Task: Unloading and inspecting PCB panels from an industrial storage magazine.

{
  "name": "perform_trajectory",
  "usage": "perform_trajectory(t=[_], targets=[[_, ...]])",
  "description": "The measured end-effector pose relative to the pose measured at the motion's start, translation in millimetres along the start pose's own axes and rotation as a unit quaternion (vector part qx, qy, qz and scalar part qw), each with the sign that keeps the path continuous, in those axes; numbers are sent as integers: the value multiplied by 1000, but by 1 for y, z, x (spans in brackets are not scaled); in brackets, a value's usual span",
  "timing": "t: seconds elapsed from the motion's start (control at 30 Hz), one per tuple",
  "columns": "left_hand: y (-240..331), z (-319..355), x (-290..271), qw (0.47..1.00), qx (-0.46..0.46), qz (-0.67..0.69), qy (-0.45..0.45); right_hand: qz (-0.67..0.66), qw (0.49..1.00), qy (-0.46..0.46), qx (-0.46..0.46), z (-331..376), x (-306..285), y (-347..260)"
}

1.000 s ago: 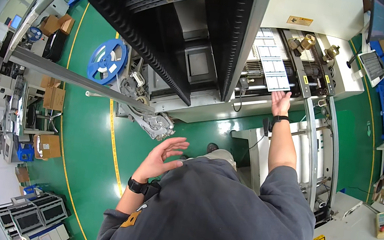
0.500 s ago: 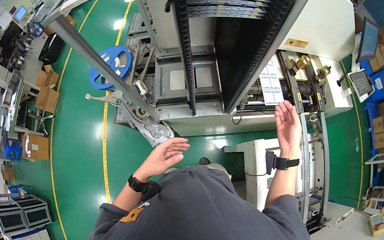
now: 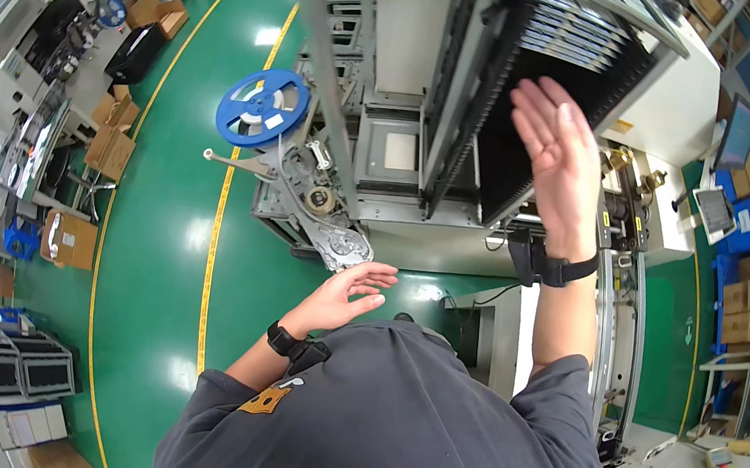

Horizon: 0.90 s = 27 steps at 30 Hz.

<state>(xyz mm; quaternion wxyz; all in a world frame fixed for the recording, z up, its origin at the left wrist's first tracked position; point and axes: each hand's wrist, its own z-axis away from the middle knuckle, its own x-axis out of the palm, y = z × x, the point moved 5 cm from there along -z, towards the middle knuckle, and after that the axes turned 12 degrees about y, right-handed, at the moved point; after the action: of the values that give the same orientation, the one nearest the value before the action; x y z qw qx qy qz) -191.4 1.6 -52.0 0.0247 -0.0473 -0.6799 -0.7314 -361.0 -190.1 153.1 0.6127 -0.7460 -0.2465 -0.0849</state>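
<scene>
My right hand (image 3: 562, 156) is raised with its fingers stretched out and holds nothing. It is in front of the black slotted wall of a magazine rack (image 3: 514, 173); whether it touches the rack I cannot tell. Several thin circuit boards (image 3: 575, 34) lie stacked in the rack's upper slots. Lower and to the left, my left hand (image 3: 342, 300) is open and bare, fingers extended, close to the silvery end of a tape feeder (image 3: 339, 243). A blue reel (image 3: 264, 108) sits upright on that feeder. Both wrists wear black straps.
A grey metal frame post (image 3: 327, 77) stands between the reel and the rack. To the right are a conveyor with rails (image 3: 624, 286) and brass-coloured fittings (image 3: 650, 179). Cardboard boxes (image 3: 746, 301) line the right wall. Yellow floor lines (image 3: 214, 257) run along the green floor at left.
My right hand has moved up and left, from beside the white panels on the conveyor to the rack. My left hand has shifted slightly right. The view has turned, so the rack appears farther right.
</scene>
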Motion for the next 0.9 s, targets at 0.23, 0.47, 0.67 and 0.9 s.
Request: perform_trajectory(t=[0.23,0.47,0.67,0.9], targets=[[-18,42,-37,997,-9,26,68,-160,985,66,7,-33,7,0],[-22,62,-55,996,-10,25,89,-207,975,79,1,-31,1,-18],[-29,85,-71,992,-4,-2,129,133,976,103,-141,-9,-29,-50],[-38,112,-94,987,-4,-19,161,349,745,231,-520,-32,-15,-134]])
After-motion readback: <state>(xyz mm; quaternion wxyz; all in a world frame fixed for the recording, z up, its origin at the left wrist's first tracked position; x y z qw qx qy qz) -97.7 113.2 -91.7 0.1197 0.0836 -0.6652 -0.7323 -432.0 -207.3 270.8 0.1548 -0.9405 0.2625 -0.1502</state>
